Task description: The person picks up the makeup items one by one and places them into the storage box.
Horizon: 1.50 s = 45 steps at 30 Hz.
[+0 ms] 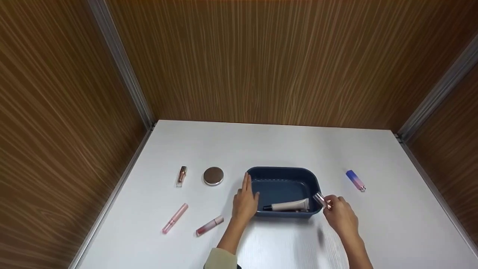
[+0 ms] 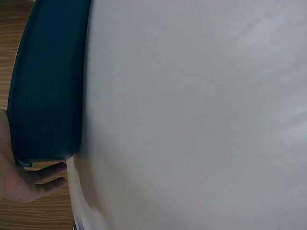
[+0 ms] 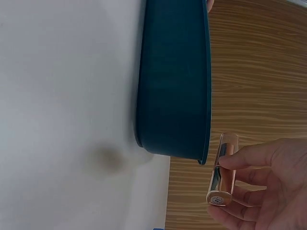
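My right hand (image 1: 340, 216) pinches a shiny rose-gold and clear lipstick tube (image 3: 223, 170) between thumb and fingers, held up at the right end of a dark blue bin (image 1: 283, 215). In the right wrist view, the tube's round labelled base shows and it stands slightly apart from the bin's rim. At the bin's left end, my left hand (image 1: 245, 203) rests with straight fingers along the wall and its thumb toward the inside. A pale squeeze tube (image 1: 291, 205) with a black cap lies in the bin, along the near wall.
Left of the bin lie a brown-lidded compact (image 1: 213, 175), a small lip gloss (image 1: 181, 176), a pink slim tube (image 1: 175, 219) and a red-and-pink lip gloss (image 1: 210, 225). A blue-to-pink tube (image 1: 355, 181) lies to the right. Wooden panels (image 1: 261, 63) enclose the white table (image 1: 209, 142).
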Each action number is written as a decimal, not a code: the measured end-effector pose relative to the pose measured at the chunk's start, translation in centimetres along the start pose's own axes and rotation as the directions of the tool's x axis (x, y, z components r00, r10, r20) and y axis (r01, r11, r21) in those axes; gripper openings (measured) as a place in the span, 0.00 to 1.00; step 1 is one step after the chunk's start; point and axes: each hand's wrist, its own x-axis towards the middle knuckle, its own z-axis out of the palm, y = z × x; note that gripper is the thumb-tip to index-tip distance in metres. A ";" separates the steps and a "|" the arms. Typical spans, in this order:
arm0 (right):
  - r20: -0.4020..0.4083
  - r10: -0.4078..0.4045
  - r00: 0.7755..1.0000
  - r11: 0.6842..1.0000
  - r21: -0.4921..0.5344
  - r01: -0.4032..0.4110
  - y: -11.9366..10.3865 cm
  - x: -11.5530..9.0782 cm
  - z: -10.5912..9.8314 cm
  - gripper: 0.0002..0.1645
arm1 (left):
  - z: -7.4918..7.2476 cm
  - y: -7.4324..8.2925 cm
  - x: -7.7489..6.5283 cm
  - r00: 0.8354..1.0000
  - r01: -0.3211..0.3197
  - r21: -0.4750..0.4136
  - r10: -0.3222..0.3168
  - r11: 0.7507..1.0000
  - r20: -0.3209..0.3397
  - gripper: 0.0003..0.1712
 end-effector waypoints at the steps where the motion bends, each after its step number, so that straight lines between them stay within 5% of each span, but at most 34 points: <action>1: 0.000 -0.008 1.000 1.000 -0.001 0.008 -0.1 0.0 0.1 0.13 | 0.0 0.0 0.0 1.000 -0.003 -0.001 0.003 1.000 -0.004 0.38; 11: -0.039 -0.098 0.994 0.995 -0.017 0.097 -1.3 0.6 1.1 0.13 | -0.1 0.1 0.0 1.000 0.009 -0.011 -0.009 1.000 0.016 0.38; 45: 0.018 -0.268 0.963 0.962 -0.040 0.269 -3.8 1.4 3.7 0.14 | -0.1 0.0 0.0 0.999 0.014 -0.004 -0.014 1.000 0.037 0.38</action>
